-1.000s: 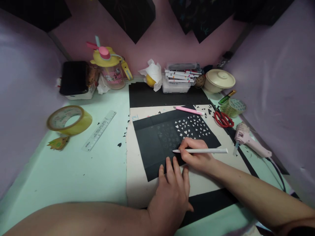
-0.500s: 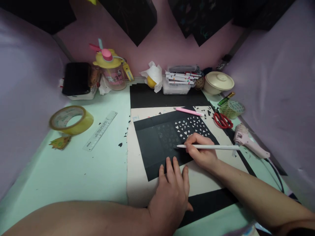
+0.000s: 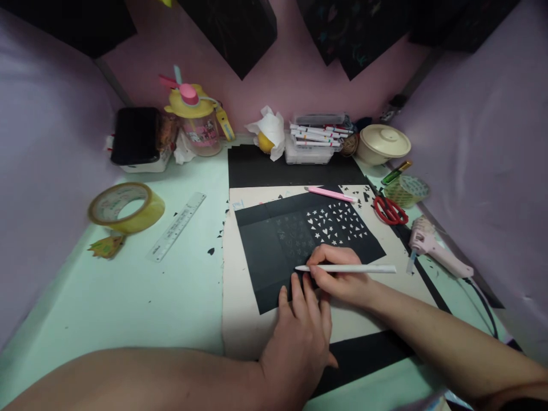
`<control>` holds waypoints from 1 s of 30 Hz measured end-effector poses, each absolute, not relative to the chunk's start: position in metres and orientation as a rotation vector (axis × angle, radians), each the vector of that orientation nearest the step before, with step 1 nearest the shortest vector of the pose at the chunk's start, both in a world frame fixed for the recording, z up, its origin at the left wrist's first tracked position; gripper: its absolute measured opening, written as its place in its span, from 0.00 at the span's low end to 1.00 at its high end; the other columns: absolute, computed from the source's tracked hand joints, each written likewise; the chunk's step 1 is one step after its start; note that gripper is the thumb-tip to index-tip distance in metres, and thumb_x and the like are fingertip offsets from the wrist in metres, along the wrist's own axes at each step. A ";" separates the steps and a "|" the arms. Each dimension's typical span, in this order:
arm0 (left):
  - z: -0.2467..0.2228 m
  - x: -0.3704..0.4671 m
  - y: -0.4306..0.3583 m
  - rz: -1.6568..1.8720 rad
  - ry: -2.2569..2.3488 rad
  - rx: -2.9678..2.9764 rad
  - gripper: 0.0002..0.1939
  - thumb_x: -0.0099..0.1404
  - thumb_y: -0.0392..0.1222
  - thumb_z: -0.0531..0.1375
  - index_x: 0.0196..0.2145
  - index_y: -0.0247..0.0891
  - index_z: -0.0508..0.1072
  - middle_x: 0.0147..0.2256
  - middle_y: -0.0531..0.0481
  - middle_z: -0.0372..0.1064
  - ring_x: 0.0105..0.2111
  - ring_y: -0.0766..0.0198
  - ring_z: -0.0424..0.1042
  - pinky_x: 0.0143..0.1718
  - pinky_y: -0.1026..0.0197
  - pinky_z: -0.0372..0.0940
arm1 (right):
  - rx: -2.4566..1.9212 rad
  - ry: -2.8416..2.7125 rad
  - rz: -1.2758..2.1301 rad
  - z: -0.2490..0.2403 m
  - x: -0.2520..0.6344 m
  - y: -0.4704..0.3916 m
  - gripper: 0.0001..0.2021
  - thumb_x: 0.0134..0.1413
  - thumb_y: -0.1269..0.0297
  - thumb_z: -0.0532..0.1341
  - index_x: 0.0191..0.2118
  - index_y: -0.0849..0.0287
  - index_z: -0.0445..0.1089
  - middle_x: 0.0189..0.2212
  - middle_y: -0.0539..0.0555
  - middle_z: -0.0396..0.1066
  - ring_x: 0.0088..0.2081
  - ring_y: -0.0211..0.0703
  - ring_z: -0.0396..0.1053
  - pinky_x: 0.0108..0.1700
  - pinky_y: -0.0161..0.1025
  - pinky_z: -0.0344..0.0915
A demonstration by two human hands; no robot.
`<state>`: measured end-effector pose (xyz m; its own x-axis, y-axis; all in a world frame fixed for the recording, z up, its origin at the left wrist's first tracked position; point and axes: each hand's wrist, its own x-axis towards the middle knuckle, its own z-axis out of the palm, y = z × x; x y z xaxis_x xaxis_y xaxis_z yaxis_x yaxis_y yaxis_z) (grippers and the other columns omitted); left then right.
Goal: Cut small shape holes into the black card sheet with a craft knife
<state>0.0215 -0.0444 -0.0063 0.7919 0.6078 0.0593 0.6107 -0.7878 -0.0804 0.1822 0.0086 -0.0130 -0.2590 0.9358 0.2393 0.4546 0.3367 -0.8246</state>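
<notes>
A white pencil-like pen [image 3: 355, 268] is gripped in my right hand [image 3: 342, 274], its tip pointing left just above my left fingertips. Under the tip lies a sheet of black paper [image 3: 261, 257]. The sheet's right part has many small cut-out stars, hearts and triangles showing pale, and its middle carries faint drawn outlines of such shapes. My left hand [image 3: 299, 337] lies flat on the sheet's lower edge, fingers spread a little. Beneath is a pale board [image 3: 240, 325]. A pink craft knife [image 3: 331, 194] rests along the sheet's upper edge.
At left are a tape roll [image 3: 149, 216] and a clear ruler [image 3: 180, 225]. To the right lie red-handled scissors [image 3: 390, 211] and a glue gun [image 3: 440, 251] with a cord. A lidded cup [image 3: 201, 134], a marker box [image 3: 310, 154] and a bowl [image 3: 383, 149] stand behind.
My right hand has moved down and left with the pen, whose tip now sits lower, close to the left fingers. My left hand has stayed nearly in place.
</notes>
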 end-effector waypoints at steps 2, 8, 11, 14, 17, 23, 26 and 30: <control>-0.006 0.022 -0.044 -0.048 -0.984 -2.882 0.45 0.51 0.70 0.58 0.56 0.32 0.67 0.54 0.25 0.62 0.55 0.35 0.62 0.48 0.43 0.65 | -1.253 -1.837 0.832 -0.014 0.181 0.008 0.05 0.52 0.72 0.58 0.27 0.58 0.66 0.22 0.49 0.68 0.23 0.35 0.65 0.26 0.33 0.61; -0.006 0.022 -0.044 -0.063 -1.004 -2.885 0.45 0.51 0.69 0.58 0.56 0.32 0.67 0.54 0.25 0.62 0.55 0.35 0.62 0.47 0.44 0.65 | -1.326 -1.825 0.845 -0.015 0.181 0.010 0.05 0.53 0.71 0.58 0.27 0.58 0.66 0.21 0.47 0.67 0.22 0.33 0.63 0.25 0.31 0.60; -0.006 0.022 -0.046 -0.100 -1.035 -2.887 0.44 0.51 0.68 0.60 0.55 0.32 0.67 0.54 0.25 0.62 0.54 0.35 0.63 0.48 0.44 0.66 | -1.323 -1.841 0.836 -0.015 0.181 0.010 0.05 0.53 0.71 0.58 0.27 0.58 0.66 0.21 0.47 0.68 0.22 0.33 0.64 0.25 0.30 0.60; -0.006 0.020 -0.049 -0.132 -1.073 -2.877 0.43 0.50 0.67 0.61 0.55 0.32 0.68 0.53 0.24 0.63 0.54 0.36 0.64 0.47 0.46 0.66 | -1.331 -1.843 0.829 -0.015 0.182 0.010 0.05 0.54 0.71 0.58 0.28 0.58 0.67 0.22 0.48 0.69 0.23 0.34 0.65 0.26 0.31 0.61; -0.006 0.019 -0.051 -0.123 -1.065 -2.871 0.43 0.51 0.67 0.61 0.55 0.32 0.68 0.53 0.24 0.63 0.54 0.36 0.64 0.47 0.46 0.66 | -1.331 -1.846 0.835 -0.016 0.182 0.010 0.05 0.54 0.70 0.58 0.28 0.58 0.67 0.22 0.47 0.68 0.23 0.34 0.64 0.25 0.31 0.60; -0.006 0.018 -0.049 -0.094 -1.027 -2.854 0.42 0.52 0.67 0.59 0.55 0.34 0.68 0.53 0.26 0.64 0.53 0.37 0.65 0.46 0.46 0.66 | -1.307 -1.859 0.849 -0.017 0.182 0.011 0.06 0.55 0.70 0.57 0.28 0.58 0.66 0.22 0.47 0.68 0.23 0.34 0.64 0.25 0.31 0.59; -0.006 0.019 -0.049 -0.101 -1.030 -2.851 0.42 0.52 0.67 0.60 0.55 0.34 0.68 0.52 0.26 0.65 0.53 0.37 0.65 0.46 0.46 0.66 | -1.284 -1.873 0.845 -0.019 0.183 0.010 0.07 0.54 0.71 0.57 0.26 0.58 0.64 0.21 0.47 0.66 0.22 0.33 0.62 0.25 0.32 0.57; -0.006 0.019 -0.049 -0.104 -1.055 -2.843 0.42 0.51 0.68 0.60 0.55 0.34 0.68 0.53 0.26 0.65 0.53 0.38 0.65 0.47 0.46 0.66 | -1.293 -1.856 0.857 -0.019 0.183 0.009 0.07 0.54 0.71 0.57 0.26 0.58 0.65 0.21 0.47 0.66 0.23 0.34 0.63 0.26 0.32 0.58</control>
<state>0.0191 -0.0494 -0.0055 0.7568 0.6458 0.1011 0.6531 -0.7534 -0.0765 0.1833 0.0094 -0.0191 -0.2502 0.9521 0.1758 0.4833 0.2802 -0.8294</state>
